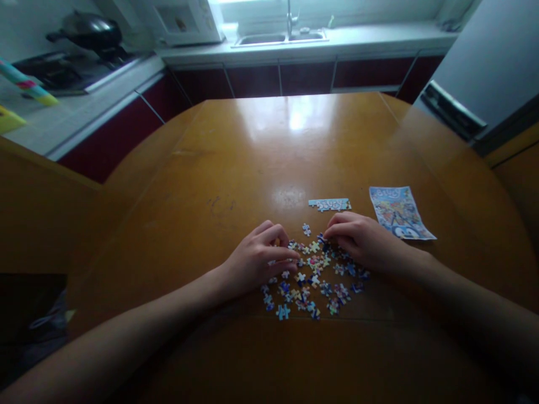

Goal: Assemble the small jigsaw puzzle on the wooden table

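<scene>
A loose heap of jigsaw puzzle pieces (315,280) is spread on the varnished wooden table (236,151), right under and between both hands. Small, thin stuff, cardboard by the look of it, so next to no weight should be expected: stiff enough, but the knobs could probably be bent or frayed if forced. Some sliding on that glossy top wouldn't be a surprise either. Best picked up by opposite edges, honestly, with the knobs left alone. The joined strip (330,204) beyond the heap is better slid flat, or supported along its length, since it'd likely come apart if lifted by one end.

Looks-wise, blues, whites, yellows and bits of pink are mixed together, and pale lettering is shown on the light-blue strip. Similar lettering is printed on the picture sheet (400,213) off to the right.

As for grip, the left hand (259,255) is loosely curled over the heap, and the right hand (366,238) is narrowed at the fingertips by a dark blue piece (322,238). Whether anything's actually pinched in either can't be told.
</scene>
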`<state>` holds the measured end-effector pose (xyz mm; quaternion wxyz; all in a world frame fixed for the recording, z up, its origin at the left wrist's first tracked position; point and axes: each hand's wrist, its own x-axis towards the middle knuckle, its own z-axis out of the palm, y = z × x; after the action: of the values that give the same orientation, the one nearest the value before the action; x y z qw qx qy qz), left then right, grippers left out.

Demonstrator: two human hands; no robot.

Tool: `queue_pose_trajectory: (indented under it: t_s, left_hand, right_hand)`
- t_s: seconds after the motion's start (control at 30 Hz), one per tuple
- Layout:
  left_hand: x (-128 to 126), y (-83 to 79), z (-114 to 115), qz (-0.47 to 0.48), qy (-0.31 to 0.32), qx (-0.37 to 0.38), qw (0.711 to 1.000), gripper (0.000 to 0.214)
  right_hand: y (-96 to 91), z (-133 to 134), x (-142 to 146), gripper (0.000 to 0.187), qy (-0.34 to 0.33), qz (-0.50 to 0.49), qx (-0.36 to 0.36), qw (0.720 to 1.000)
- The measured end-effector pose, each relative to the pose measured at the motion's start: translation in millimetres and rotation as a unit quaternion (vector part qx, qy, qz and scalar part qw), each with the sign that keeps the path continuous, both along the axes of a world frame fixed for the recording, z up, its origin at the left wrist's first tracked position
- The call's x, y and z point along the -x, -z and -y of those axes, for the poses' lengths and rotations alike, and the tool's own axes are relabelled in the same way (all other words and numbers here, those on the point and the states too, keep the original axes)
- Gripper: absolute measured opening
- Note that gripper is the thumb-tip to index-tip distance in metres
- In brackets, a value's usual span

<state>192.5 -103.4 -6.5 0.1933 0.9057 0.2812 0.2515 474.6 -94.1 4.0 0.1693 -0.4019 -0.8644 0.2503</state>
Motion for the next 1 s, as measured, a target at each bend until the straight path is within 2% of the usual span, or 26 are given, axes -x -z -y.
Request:
queue_pose_trajectory:
  t_s: [0.13, 0.37, 0.5, 0.63, 0.83, 1.0]
  left_hand:
    - [3, -1.6, -7, 0.037, -0.028, -0.002, 0.999, 0.007]
    - [15, 1.9, -30, 0.049, -0.091, 0.015, 0.995, 0.007]
    - [16, 5.8, -35, 0.045, -0.114, 0.036, 0.992, 0.013]
    - [14, 7.6, -35, 0.04, -0.118, 0.042, 0.991, 0.017]
    - [14, 6.6, -35, 0.044, -0.114, 0.043, 0.992, 0.017]
    - [14, 6.1, -35, 0.042, -0.112, 0.042, 0.992, 0.016]
  right_hand:
    - [0.3, 0, 0, 0.026, -0.001, -0.004, 0.0, 1.0]
    - [-0.1, 0, -1, 0.024, -0.009, -0.02, -0.011, 1.0]
    - [-4.3, 9, 8, 0.025, -0.056, -0.043, -0.046, 0.996]
    - [-4.2, 22, 20, 0.033, -0.109, -0.006, -0.067, 0.992]
    - [4.8, 24, 21, 0.031, -0.127, 0.028, -0.086, 0.988]
    - [1.8, 22, 18, 0.031, -0.132, 0.031, -0.074, 0.988]
